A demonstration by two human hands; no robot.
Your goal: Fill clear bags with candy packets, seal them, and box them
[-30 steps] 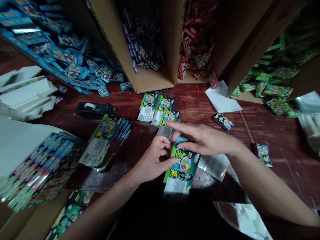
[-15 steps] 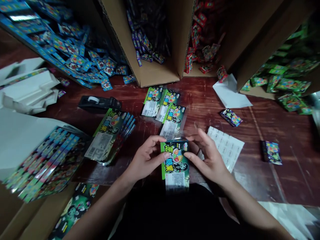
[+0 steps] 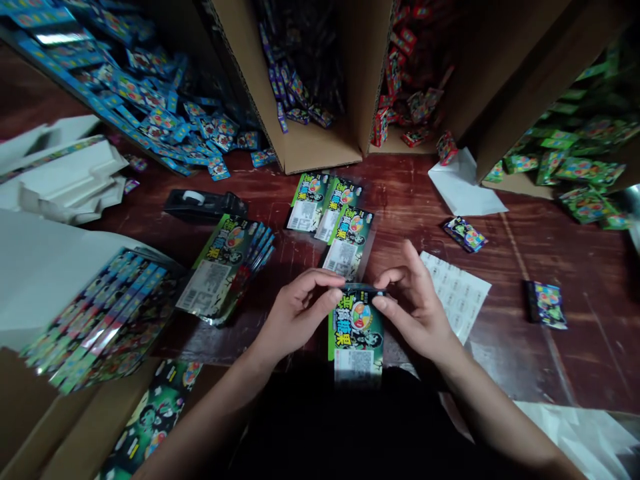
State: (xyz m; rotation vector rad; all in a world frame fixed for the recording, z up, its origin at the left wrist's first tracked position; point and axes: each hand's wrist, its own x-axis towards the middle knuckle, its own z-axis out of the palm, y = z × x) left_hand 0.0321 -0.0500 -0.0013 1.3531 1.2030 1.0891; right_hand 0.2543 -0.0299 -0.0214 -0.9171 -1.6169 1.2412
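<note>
Both of my hands are at the top edge of a green-and-black candy pack [image 3: 356, 337] with a white printed label, near the table's front edge. My left hand [image 3: 307, 310] pinches its upper left corner between thumb and fingers. At the upper right corner, my right hand [image 3: 415, 307] closes thumb and bent finger on the edge, with another finger raised. Just beyond lie several similar candy packs [image 3: 347, 240] in clear wrap. To the left, a pile of wrapped packs [image 3: 213, 267] shows the same label.
A black tape dispenser [image 3: 205, 205] sits left of centre. Cardboard boxes [image 3: 320, 150] of small candy packets line the back. A white sticker sheet [image 3: 455, 297] lies right of my hand, with loose packets [image 3: 465, 233] beyond. Stacked bundles [image 3: 100, 320] are at far left.
My left thumb has moved from the pack's front up to its top edge. My right thumb has also shifted upward, and the view has moved slightly.
</note>
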